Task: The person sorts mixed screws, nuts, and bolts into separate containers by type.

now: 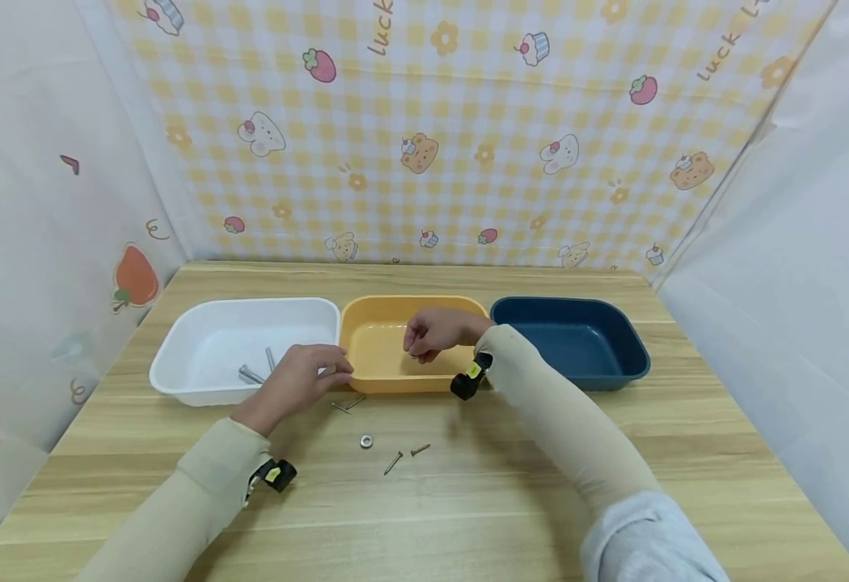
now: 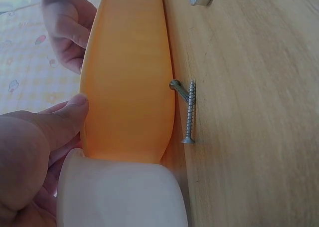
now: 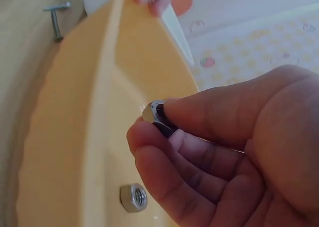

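Observation:
My right hand (image 1: pixel 439 330) is over the yellow bin (image 1: pixel 417 385), pinching a metal hex nut (image 3: pixel 155 116) between thumb and fingers. A second hex nut (image 3: pixel 133 197) shows inside that bin in the right wrist view. At the bin's left end, my left hand (image 1: pixel 302 378) grips the rim, its thumb (image 2: pixel 70 114) on the near side and the other fingers partly hidden behind. Right beside it is the white bin (image 1: pixel 184 393), with several bolts (image 1: pixel 250 374) in it.
In front of the yellow bin lie two crossed screws (image 2: pixel 190 117), a round-looking nut (image 1: pixel 366 441) and two brownish screws (image 1: pixel 393 462). A dark blue bin (image 1: pixel 577 381) stands to the right. Patterned cloth (image 1: pixel 424 194) hangs behind the wooden table (image 1: pixel 468 517).

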The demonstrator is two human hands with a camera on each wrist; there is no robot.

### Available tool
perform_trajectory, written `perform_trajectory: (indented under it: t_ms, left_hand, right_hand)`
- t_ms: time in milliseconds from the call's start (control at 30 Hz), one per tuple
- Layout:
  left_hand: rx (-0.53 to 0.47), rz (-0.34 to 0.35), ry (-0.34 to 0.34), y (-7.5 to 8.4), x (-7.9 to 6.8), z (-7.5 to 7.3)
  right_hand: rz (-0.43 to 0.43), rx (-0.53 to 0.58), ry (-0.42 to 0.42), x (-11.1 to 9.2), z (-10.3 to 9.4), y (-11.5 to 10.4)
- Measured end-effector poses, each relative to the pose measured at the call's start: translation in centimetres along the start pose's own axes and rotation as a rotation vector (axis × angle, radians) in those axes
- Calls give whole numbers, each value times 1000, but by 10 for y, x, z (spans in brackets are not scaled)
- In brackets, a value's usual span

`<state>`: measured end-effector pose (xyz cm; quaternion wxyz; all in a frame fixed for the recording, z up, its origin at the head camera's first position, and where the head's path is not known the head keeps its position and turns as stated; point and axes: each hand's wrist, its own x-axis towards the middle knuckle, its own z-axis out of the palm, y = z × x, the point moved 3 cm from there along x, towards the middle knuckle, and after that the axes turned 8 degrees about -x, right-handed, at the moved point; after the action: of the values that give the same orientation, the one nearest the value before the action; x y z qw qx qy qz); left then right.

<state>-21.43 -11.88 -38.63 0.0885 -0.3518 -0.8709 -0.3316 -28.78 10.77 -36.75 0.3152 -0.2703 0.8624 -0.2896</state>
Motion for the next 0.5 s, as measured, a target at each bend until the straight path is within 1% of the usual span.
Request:
perform_trajectory:
  t_ms: [233,500]
  left_hand:
    - [0,-28,-9,1,1,-1]
    - [-1,-29,-10,1,-1,-1]
  right_hand:
    - [70,33,-15,8,-7,8]
    - [145,73,1,16,-12,19]
